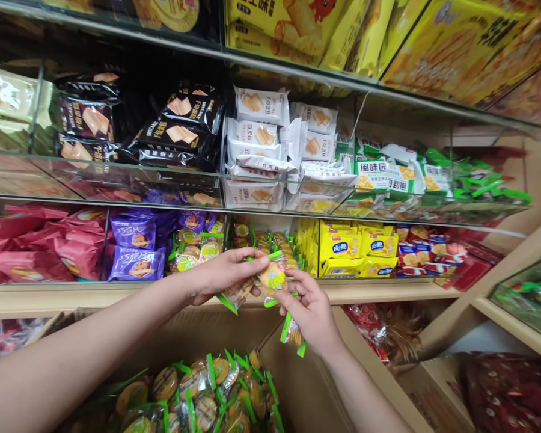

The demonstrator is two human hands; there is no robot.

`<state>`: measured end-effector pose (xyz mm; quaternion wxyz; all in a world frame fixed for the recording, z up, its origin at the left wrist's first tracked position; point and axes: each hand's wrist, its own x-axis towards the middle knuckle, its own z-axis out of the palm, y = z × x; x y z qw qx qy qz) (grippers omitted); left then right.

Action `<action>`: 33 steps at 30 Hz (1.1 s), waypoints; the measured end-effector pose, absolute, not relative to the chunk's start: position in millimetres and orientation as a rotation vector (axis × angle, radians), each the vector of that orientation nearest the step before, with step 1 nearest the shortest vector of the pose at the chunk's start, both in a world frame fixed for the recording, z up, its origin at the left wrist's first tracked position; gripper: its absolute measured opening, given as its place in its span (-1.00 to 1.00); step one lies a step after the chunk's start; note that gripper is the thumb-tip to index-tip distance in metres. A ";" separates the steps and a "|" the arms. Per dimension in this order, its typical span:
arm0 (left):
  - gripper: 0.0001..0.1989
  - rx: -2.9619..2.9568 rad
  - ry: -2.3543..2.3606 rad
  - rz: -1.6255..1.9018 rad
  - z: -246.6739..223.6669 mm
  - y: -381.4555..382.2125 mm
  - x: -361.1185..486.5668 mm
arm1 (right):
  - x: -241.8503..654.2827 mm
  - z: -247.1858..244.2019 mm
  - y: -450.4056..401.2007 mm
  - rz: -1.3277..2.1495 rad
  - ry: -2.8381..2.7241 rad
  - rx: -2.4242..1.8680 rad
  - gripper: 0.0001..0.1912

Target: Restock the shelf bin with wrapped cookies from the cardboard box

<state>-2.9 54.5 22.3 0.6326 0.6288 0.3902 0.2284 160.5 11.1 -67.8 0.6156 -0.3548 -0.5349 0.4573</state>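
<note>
My left hand [234,273] is closed on several small clear cookie packets with green ends, in front of the bottom shelf. Close beside it, my right hand [309,307] pinches a cookie packet [273,278] that shows a round biscuit and a yellow-green label. Another packet [292,331] hangs below my right fingers. Beneath both hands stands an open cardboard box [297,379], with many like cookie packets [202,391] heaped in it. Behind my hands, a shelf compartment holds rows of similar packets [279,240], partly hidden by my fingers.
Purple cookie bags [137,261] and red packets [67,249] fill compartments on the left. Yellow packets [342,243] stand right of my hands. A glass-fronted shelf [162,180] with black and white cake packets runs above. Another carton [433,391] sits at lower right.
</note>
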 end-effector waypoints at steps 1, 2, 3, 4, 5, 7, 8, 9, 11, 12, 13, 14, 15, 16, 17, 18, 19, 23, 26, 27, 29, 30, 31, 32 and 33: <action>-0.68 1.461 0.894 0.562 23.0 55.8 -3.2 | 161.4 -67.1 10.8 1.059 -1.257 -0.821 -0.64; -0.70 1.480 0.893 0.587 23.0 57.1 -3.3 | 161.4 -66.8 10.5 1.063 -1.264 -0.825 -0.62; -0.71 1.494 0.895 0.603 22.3 58.3 -3.2 | 160.6 -66.6 10.3 1.059 -1.242 -0.827 -0.60; -0.72 1.499 0.906 0.617 21.0 59.3 -2.8 | 159.2 -66.6 10.1 1.049 -1.190 -0.831 -0.60; -0.73 1.497 0.918 0.638 19.3 59.9 -2.2 | 157.4 -66.5 10.1 1.040 -1.117 -0.839 -0.60; -0.73 1.474 0.941 0.711 15.6 59.7 -0.1 | 153.4 -66.2 10.4 1.044 -0.965 -0.864 -0.66; -0.72 1.450 0.947 0.749 14.0 58.8 1.0 | 151.8 -66.0 10.7 1.055 -0.906 -0.873 -0.68; -0.72 1.414 0.945 0.779 12.9 57.6 2.2 | 150.6 -65.7 11.0 1.072 -0.860 -0.880 -0.70; -0.71 1.324 0.922 0.779 11.8 54.5 4.0 | 149.7 -65.5 11.3 1.103 -0.801 -0.885 -0.70; -0.69 1.282 0.911 0.754 11.8 53.1 4.5 | 149.9 -65.6 11.4 1.106 -0.783 -0.882 -0.71; -0.68 1.248 0.901 0.724 11.8 51.9 4.9 | 150.3 -65.6 11.5 1.105 -0.774 -0.879 -0.71; -0.67 1.225 0.895 0.699 11.8 51.0 5.2 | 150.7 -65.6 11.5 1.105 -0.778 -0.878 -0.72; -0.66 1.213 0.889 0.685 11.7 50.3 5.6 | 151.1 -65.4 11.4 1.104 -0.783 -0.880 -0.72; -0.65 1.210 0.889 0.689 11.3 49.8 6.1 | 151.4 -65.0 11.4 1.098 -0.781 -0.881 -0.71; -0.65 1.215 0.895 0.711 10.7 49.4 6.8 | 151.5 -64.6 11.4 1.088 -0.770 -0.882 -0.69; -0.65 1.223 0.906 0.744 9.9 48.9 7.8 | 151.4 -64.1 11.4 1.075 -0.751 -0.881 -0.64; -0.64 1.234 0.921 0.772 8.9 48.3 8.9 | 151.2 -63.9 11.6 1.057 -0.731 -0.875 -0.59; -0.64 1.281 0.938 0.786 3.9 44.8 13.2 | 149.4 -67.2 12.2 0.985 -0.763 -0.840 -0.54; -0.55 1.330 0.921 0.740 0.5 42.4 14.8 | 148.0 -72.0 11.6 1.012 -0.854 -0.819 -0.57; -0.48 1.344 0.922 0.724 -0.3 42.0 14.9 | 147.7 -73.0 11.2 1.022 -0.878 -0.816 -0.57; -0.41 1.365 0.931 0.688 -1.3 42.0 14.8 | 147.8 -73.6 10.6 1.011 -0.911 -0.823 -0.58; -0.41 1.371 0.940 0.676 -1.5 42.5 14.5 | 148.2 -73.3 10.5 0.991 -0.917 -0.828 -0.59; -0.42 1.380 0.952 0.662 -1.6 43.1 14.2 | 148.6 -72.9 10.7 0.972 -0.918 -0.832 -0.59; -0.42 1.386 0.960 0.647 -1.5 43.9 13.8 | 149.1 -72.6 11.1 0.956 -0.917 -0.835 -0.60; -0.44 1.390 0.964 0.639 -1.3 44.7 13.4 | 149.6 -72.4 11.6 0.946 -0.912 -0.836 -0.60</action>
